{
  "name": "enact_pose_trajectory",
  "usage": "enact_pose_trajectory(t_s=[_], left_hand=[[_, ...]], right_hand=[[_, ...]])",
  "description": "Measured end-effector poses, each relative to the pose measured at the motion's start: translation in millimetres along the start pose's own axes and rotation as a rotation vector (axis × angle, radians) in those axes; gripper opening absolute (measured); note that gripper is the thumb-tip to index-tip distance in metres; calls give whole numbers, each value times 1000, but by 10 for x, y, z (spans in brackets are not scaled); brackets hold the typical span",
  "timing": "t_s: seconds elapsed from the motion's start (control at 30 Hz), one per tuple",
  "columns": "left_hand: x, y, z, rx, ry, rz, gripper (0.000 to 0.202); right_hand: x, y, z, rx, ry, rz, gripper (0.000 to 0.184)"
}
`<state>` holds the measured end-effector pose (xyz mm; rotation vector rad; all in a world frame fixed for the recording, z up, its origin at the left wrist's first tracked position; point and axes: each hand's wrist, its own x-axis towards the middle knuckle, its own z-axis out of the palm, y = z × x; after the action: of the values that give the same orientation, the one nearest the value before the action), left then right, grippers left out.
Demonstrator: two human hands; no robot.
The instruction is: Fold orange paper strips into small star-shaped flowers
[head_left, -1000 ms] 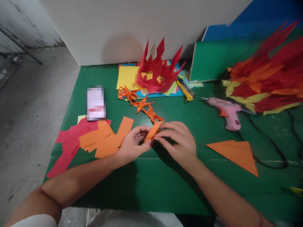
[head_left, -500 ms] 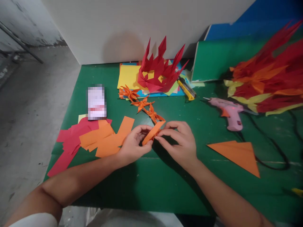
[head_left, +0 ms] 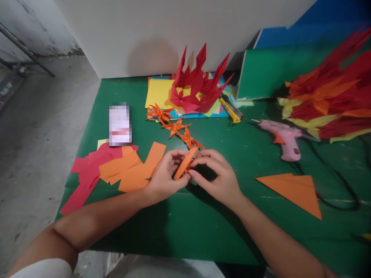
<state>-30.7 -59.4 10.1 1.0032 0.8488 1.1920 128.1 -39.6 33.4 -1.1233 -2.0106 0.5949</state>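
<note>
A narrow folded orange paper piece [head_left: 184,163] is held between both hands just above the green table [head_left: 174,227]. My left hand [head_left: 165,175] pinches its lower left end, fingers curled around it. My right hand [head_left: 216,173] pinches the same piece from the right with thumb and fingers closed. Right behind the hands lie three small folded orange paper shapes [head_left: 176,127] in a diagonal row.
Cut orange and red paper strips [head_left: 116,170] lie at the left beside a blurred card [head_left: 120,124]. A red spiky paper model [head_left: 199,85] stands on coloured sheets, with a yellow utility knife [head_left: 231,109], a pink glue gun [head_left: 282,139] and an orange paper triangle [head_left: 294,189] to the right.
Both hands have stayed together on the orange piece, working it slightly; its tilt has steepened a little. The view has shifted slightly.
</note>
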Motion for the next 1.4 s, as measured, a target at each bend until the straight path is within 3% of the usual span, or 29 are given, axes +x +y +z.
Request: enact_pose_trajectory(t_s=[0.17,0.33,0.43,0.57,0.87,1.1,1.23,1.4], left_hand=[[-2,16,4,3,-5,-9,47],[-10,66,-4,-65,-35,-24,39],[5,81,-26,-86,38,-54,28],[35,59,-47,-80,135,-63,30],[43,51,-38,-96,106,-124,28],[10,65,-56,87,164,-159,20],[5,109,-60,277,181,-75,17],[45,166,-104,566,111,58,8]], right_hand=[[5,3,13,-40,-2,-35,11],[21,3,13,-104,56,-58,6],[28,23,-9,-112,49,-82,5],[28,55,-37,-142,16,-122,7],[18,84,-39,-211,51,-134,9],[34,67,-68,-211,36,-134,9],[33,68,-95,-226,36,-156,9],[32,79,-99,-285,27,-203,6]])
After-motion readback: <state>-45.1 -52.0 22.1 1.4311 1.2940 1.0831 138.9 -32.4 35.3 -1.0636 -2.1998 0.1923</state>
